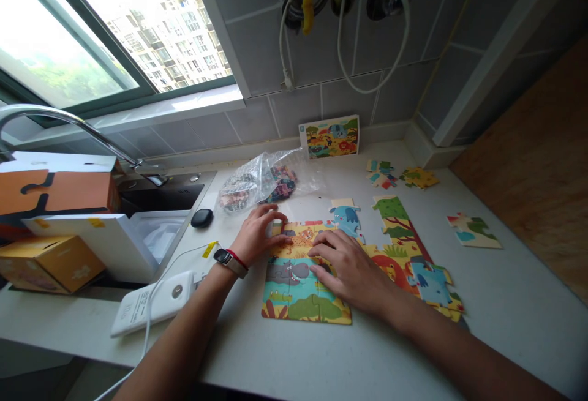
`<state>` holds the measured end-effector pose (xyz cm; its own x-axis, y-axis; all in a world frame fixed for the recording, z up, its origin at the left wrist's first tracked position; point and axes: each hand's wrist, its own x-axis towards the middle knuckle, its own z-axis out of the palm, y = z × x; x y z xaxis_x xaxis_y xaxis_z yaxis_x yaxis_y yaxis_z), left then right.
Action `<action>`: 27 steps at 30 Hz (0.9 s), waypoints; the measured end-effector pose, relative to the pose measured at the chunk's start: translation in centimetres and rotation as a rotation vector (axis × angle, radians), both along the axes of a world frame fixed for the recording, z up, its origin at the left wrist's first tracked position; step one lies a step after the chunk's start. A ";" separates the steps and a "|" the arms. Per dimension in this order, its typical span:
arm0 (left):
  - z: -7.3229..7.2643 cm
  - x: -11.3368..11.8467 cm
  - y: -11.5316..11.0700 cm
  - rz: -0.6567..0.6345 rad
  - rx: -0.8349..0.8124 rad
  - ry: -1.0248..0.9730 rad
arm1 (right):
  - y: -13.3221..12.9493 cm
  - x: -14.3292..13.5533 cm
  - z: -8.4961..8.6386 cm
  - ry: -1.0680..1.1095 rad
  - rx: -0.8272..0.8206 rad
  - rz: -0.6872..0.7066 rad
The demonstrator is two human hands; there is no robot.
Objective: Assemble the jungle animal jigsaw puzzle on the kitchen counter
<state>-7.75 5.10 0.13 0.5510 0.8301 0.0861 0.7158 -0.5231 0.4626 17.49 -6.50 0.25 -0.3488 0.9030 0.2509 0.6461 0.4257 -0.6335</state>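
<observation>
A partly joined animal jigsaw puzzle (303,308) lies on the white counter, with a grey hippo in blue water and green bushes showing. My left hand (258,234), with a watch on the wrist, curls its fingers and thumb around a puzzle piece (278,229) at the upper left corner. My right hand (344,266) rests on the puzzle's right part, fingers spread, covering some of the picture. Just beyond it lies a blue elephant piece (346,220). More joined pieces, with a tree (392,210) and a lion (390,269), extend to the right, partly behind my right forearm.
A picture card (329,136) leans on the tiled wall. Loose pieces (419,177) lie at the back right, another piece (474,231) farther right. A clear plastic bag (261,180) holds more pieces. Left are a power bank (154,303), a black case (202,218), boxes (55,260) and a sink.
</observation>
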 end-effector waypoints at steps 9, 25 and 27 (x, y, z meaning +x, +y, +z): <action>0.4 0.2 -0.3 -0.045 0.025 0.033 | 0.2 0.0 0.2 -0.010 -0.022 0.008; -1.3 5.0 -6.3 -0.415 0.011 0.037 | -1.0 -1.0 -1.9 -0.265 -0.002 0.047; -1.1 5.1 -6.3 -0.411 0.021 0.055 | -0.9 -0.9 -1.7 -0.260 -0.005 0.054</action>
